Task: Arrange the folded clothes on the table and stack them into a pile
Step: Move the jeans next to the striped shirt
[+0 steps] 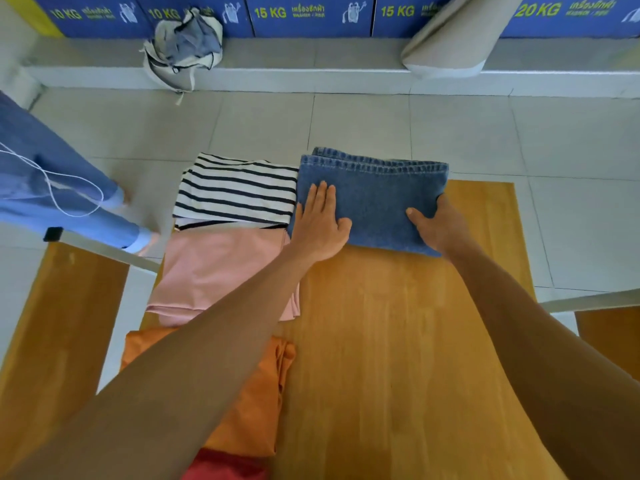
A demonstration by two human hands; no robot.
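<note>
Folded blue jeans (374, 195) lie at the far edge of the wooden table (398, 358). My left hand (320, 221) rests flat on their left side, fingers together. My right hand (434, 225) grips their right near corner, thumb on top. Along the table's left side lie a folded black-and-white striped shirt (235, 190), a pink garment (221, 271), an orange garment (256, 403) partly under my left arm, and a red one (225, 465) at the bottom edge.
A wooden bench (59, 323) stands left of the table and another (609, 337) at the right. A person's legs in blue trousers (52, 188) stand at the far left. A cloth bag (183, 46) and a beige ironing board (453, 36) rest by blue washing machines.
</note>
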